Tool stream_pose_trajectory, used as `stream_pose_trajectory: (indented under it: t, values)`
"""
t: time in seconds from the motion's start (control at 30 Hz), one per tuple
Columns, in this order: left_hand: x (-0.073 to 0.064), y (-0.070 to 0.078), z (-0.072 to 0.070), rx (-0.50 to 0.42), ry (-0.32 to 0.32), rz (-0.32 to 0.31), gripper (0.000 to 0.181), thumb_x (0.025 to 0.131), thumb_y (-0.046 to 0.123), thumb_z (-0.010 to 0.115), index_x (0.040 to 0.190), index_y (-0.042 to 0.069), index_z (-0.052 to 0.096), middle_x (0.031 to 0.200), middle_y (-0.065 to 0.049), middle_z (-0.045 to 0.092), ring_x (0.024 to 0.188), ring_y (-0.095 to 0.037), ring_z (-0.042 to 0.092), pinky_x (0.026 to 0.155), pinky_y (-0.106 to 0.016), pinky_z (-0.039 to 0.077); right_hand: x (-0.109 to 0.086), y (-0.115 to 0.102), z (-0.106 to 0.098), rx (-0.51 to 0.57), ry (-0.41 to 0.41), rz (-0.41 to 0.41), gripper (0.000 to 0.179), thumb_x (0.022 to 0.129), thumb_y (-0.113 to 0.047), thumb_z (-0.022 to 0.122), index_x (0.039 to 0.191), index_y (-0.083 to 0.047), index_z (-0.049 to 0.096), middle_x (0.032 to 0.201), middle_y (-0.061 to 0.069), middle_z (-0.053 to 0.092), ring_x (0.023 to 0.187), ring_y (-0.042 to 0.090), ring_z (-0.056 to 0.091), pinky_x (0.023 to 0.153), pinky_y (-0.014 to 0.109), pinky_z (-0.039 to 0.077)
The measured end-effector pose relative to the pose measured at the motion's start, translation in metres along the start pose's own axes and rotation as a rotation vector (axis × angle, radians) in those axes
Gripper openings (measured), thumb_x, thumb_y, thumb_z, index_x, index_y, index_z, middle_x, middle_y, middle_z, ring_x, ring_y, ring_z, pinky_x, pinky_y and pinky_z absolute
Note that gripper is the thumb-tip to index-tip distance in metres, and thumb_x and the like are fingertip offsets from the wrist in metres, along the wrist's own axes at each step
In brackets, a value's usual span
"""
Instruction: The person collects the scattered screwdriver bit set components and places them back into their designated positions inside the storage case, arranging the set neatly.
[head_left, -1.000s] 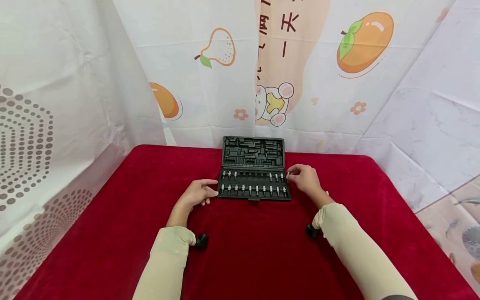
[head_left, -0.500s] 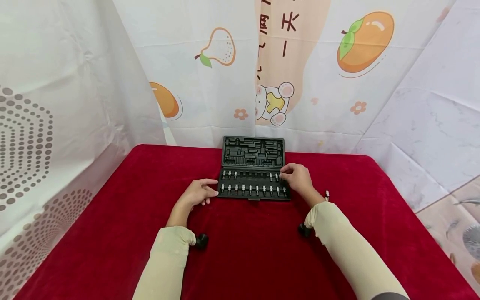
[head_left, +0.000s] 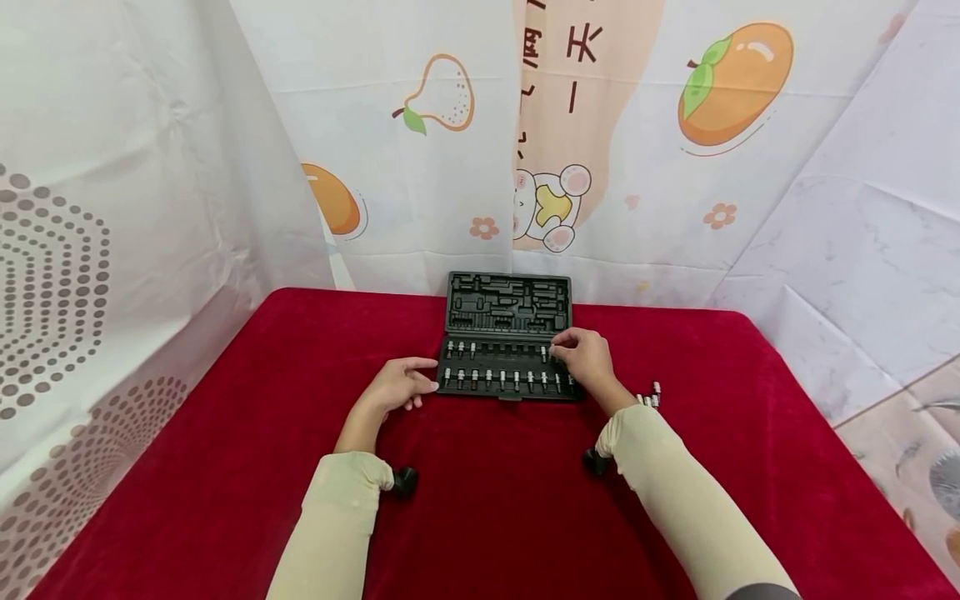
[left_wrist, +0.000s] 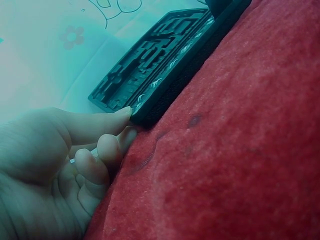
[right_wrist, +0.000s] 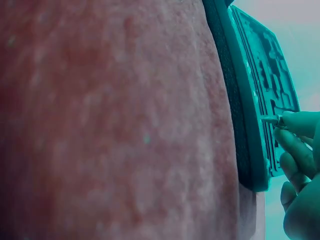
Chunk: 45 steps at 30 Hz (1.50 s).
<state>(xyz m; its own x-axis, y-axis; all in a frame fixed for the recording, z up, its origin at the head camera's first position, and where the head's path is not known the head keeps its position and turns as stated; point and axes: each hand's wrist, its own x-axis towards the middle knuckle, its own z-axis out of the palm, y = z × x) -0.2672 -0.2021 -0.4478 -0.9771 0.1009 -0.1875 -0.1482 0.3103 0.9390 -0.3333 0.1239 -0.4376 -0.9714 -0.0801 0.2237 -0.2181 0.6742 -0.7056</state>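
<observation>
A black socket case [head_left: 498, 364] lies unfolded on the red cloth, with its moulded lid [head_left: 510, 304] raised at the back. Silver bit sockets [head_left: 517, 381] line its lower row; others sit at both ends of the upper row, with vacant slots between. My left hand [head_left: 395, 385] rests at the case's left edge, index finger and thumb extended and touching it. My right hand [head_left: 588, 362] is over the right end of the upper row. Its thumb and index finger pinch a small bit socket [right_wrist: 271, 119], partly hidden by the fingertips.
Several loose sockets [head_left: 650, 400] lie on the red cloth [head_left: 480, 492] beside my right forearm. A white printed curtain [head_left: 420, 192] hangs close behind the case. Black wrist cameras [head_left: 405, 482] sit under both sleeves.
My right hand has moved left, from beside the case's right edge to over its upper row. The loose sockets by the right sleeve have come into view. My left hand stays put.
</observation>
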Motion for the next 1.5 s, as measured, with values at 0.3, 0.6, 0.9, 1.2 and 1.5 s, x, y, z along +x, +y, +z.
stream_pose_trajectory:
  t: [0.3,0.6,0.9,1.2,1.5]
  values:
    - [0.000,0.001,0.000,0.000,0.001,-0.001,0.048,0.088,0.003,0.070,0.134,0.000,0.056,0.091,-0.011,0.070,0.053,-0.014,0.054,0.047,-0.023,0.044,0.001,0.002,0.007,0.042,0.027,0.056,0.007,0.087,-0.012,0.074,0.090,-0.007,0.076,0.087,0.008,0.070,0.081,0.024,0.060,0.066,0.034,0.047]
    - [0.001,0.000,-0.001,0.007,0.003,-0.002,0.048,0.088,0.005,0.070,0.134,0.001,0.056,0.091,-0.010,0.070,0.053,-0.014,0.054,0.047,-0.023,0.044,0.003,-0.003,0.013,0.069,0.023,0.062,0.007,0.088,-0.012,0.073,0.092,-0.007,0.076,0.092,0.009,0.070,0.086,0.026,0.061,0.071,0.039,0.050]
    - [0.000,-0.001,0.000,-0.002,0.000,0.001,0.048,0.088,0.004,0.070,0.134,0.001,0.056,0.091,-0.011,0.070,0.053,-0.014,0.054,0.047,-0.023,0.044,0.005,-0.012,0.022,0.041,-0.018,0.062,0.007,0.089,-0.012,0.072,0.093,-0.007,0.075,0.094,0.008,0.070,0.085,0.025,0.059,0.068,0.037,0.049]
    - [0.002,0.000,0.002,0.004,0.000,0.000,0.048,0.088,0.004,0.070,0.134,0.002,0.057,0.090,-0.010,0.070,0.053,-0.014,0.054,0.047,-0.023,0.044,0.009,-0.011,0.026,-0.002,-0.034,0.038,0.008,0.090,-0.012,0.071,0.095,-0.007,0.075,0.095,0.008,0.071,0.088,0.025,0.061,0.075,0.040,0.050]
    - [0.001,0.000,0.000,0.014,0.011,-0.003,0.047,0.088,0.005,0.070,0.133,0.002,0.058,0.089,-0.010,0.070,0.052,-0.015,0.054,0.047,-0.023,0.044,0.008,-0.014,0.029,-0.057,-0.069,0.032,0.013,0.090,-0.013,0.071,0.101,-0.007,0.074,0.094,0.007,0.070,0.086,0.024,0.062,0.075,0.040,0.051]
